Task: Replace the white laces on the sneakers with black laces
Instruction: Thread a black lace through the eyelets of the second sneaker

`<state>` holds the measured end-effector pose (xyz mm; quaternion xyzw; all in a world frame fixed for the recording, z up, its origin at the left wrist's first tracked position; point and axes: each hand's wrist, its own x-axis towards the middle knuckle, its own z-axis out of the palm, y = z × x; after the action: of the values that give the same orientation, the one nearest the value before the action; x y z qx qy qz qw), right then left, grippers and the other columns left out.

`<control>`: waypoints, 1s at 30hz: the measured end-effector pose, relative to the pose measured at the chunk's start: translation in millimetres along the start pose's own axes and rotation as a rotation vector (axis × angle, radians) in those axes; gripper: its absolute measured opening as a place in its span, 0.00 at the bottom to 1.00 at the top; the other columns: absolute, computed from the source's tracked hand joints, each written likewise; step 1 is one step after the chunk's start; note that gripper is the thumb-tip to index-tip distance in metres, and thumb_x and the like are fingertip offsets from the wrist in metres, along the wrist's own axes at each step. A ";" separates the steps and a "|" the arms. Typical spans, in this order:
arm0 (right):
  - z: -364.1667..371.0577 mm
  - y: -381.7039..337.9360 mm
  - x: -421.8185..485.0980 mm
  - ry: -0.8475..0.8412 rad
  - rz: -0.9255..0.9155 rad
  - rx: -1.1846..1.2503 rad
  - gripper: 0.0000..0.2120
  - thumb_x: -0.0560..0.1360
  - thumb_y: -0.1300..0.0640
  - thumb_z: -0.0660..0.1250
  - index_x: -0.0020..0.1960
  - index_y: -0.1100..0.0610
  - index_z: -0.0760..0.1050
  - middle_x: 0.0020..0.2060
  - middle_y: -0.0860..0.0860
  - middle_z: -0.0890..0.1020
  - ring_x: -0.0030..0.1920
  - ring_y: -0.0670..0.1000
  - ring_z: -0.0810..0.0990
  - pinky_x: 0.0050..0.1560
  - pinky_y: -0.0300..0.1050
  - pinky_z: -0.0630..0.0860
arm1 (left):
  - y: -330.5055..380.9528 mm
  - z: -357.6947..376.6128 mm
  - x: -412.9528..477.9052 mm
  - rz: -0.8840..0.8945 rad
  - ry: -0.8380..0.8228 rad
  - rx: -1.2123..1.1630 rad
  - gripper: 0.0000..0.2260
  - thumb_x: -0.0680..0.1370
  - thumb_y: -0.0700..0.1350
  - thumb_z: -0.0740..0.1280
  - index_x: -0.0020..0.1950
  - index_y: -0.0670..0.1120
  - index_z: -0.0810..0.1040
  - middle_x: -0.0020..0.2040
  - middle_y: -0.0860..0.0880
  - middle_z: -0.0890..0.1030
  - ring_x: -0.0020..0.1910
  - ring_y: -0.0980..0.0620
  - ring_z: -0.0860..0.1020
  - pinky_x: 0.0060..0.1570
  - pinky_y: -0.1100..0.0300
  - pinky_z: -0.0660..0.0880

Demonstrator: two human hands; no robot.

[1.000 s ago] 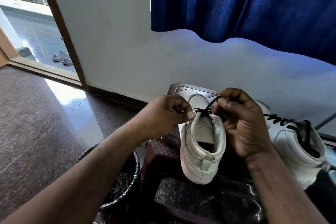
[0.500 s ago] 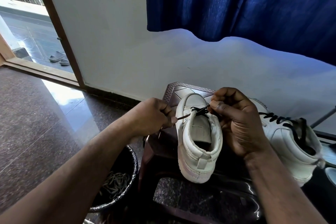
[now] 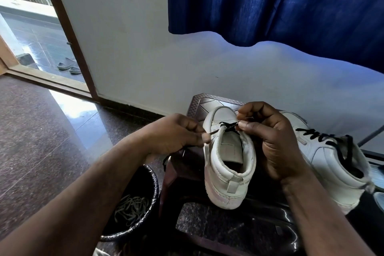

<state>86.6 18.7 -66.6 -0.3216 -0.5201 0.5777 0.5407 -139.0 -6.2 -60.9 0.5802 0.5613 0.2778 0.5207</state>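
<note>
A white high-top sneaker [image 3: 228, 164] stands heel towards me on a dark brown stool [image 3: 209, 101]. A black lace [image 3: 227, 125] crosses its upper eyelets. My left hand [image 3: 174, 135] pinches one end of that lace at the shoe's left side. My right hand [image 3: 270, 137] pinches the other end at the right of the collar and rests against the shoe. A second white sneaker [image 3: 332, 160] laced in black stands to the right.
A black bin [image 3: 145, 214] with white laces [image 3: 131, 208] in it sits on the floor below my left arm. A white wall and a blue curtain [image 3: 270, 2] are behind the stool. An open doorway with slippers [image 3: 68, 66] lies far left.
My left hand has drawn its lace end out to the left of the shoe. The lace loop above the collar has flattened. My right hand keeps its pinch.
</note>
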 end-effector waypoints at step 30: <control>4.3 -2.1 -2.3 -0.001 -0.041 -0.265 0.06 0.77 0.58 0.68 0.48 0.54 0.84 0.43 0.55 0.84 0.45 0.51 0.82 0.50 0.46 0.78 | 12.3 16.0 -0.3 -0.090 0.080 -0.138 0.07 0.84 0.44 0.67 0.52 0.41 0.80 0.37 0.49 0.85 0.32 0.52 0.79 0.29 0.63 0.74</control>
<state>83.6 15.1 -64.0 -0.3791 -0.5989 0.4928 0.5048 -120.1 -9.0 -54.4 0.5055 0.5867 0.3150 0.5486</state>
